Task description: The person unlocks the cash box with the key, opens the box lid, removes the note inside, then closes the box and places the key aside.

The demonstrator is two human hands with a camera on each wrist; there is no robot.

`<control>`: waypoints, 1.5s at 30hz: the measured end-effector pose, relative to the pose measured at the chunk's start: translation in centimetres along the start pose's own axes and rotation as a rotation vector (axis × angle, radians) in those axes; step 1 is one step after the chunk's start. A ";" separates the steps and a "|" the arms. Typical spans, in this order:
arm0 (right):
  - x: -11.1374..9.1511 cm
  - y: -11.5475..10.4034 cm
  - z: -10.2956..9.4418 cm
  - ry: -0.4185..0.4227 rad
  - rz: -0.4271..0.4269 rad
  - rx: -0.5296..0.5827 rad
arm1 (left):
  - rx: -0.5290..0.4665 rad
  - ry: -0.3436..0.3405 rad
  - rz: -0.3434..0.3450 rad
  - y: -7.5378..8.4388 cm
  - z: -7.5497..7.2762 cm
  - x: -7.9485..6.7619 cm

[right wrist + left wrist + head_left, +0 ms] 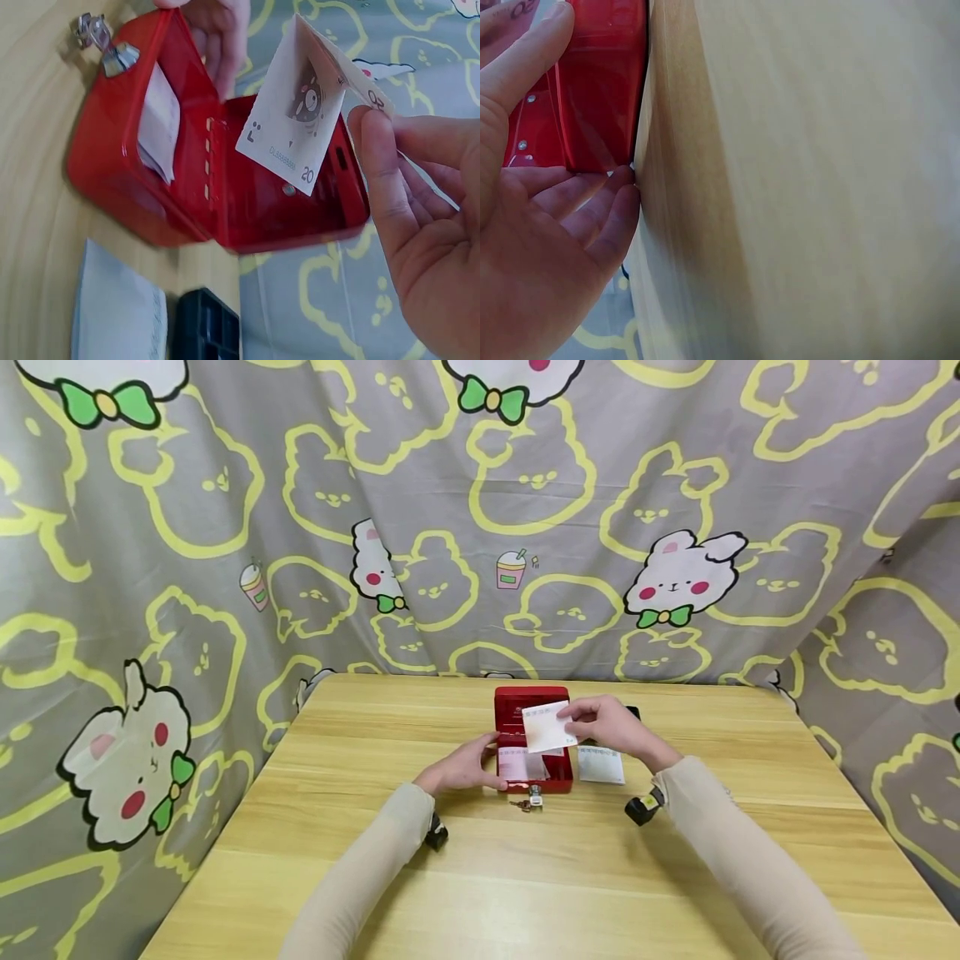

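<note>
A red metal cash box [557, 785] stands on the table with its lid [508, 700] raised. My left hand [467, 766] holds the box at its left side; in the left wrist view the thumb lies over the rim and the fingers touch the side wall. My right hand [609, 727] pinches a folded play banknote [289, 120] marked 20 between thumb and fingers, above the open box. Inside the box lie more banknotes [157, 124], pinkish in the head view. At the front, a lock [536, 795] with keys [521, 806] hangs or rests against the box; I cannot tell which.
Right of the box lies a pale stack of banknotes [602, 767]. A black compartment tray [207, 328] sits behind that stack, partly hidden by the right hand in the head view. A patterned curtain [525, 527] rises behind the wooden table [517, 893].
</note>
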State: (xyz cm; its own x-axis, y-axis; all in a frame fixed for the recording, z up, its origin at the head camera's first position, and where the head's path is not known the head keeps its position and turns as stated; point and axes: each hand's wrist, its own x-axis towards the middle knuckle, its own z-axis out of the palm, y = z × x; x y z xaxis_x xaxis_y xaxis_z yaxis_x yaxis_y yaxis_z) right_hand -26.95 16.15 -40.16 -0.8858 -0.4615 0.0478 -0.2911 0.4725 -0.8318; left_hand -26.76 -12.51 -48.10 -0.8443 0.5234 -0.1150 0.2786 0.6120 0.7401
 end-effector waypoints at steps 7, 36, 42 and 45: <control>-1.8 0.9 -2.2 0.067 -0.062 -0.063 | -0.015 -0.003 -0.008 0.0 -0.1 -0.1; -9.8 6.8 -11.4 0.148 0.097 -0.082 | 0.004 -0.002 -0.017 -0.1 0.0 -0.2; -10.5 8.1 -12.3 0.170 0.136 -0.094 | 0.004 -0.002 -0.016 -0.1 0.0 -0.1; -10.8 8.9 -12.7 0.174 0.157 -0.118 | 0.005 -0.004 -0.014 -0.1 0.0 -0.1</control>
State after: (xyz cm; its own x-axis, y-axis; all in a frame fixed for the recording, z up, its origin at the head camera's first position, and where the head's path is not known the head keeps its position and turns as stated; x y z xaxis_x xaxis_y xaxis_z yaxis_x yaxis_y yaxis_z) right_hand -24.59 34.84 -41.09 -0.9694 -0.2440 0.0258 -0.1758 0.6173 -0.7669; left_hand -26.71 -12.60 -48.15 -0.8465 0.5167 -0.1282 0.2687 0.6226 0.7350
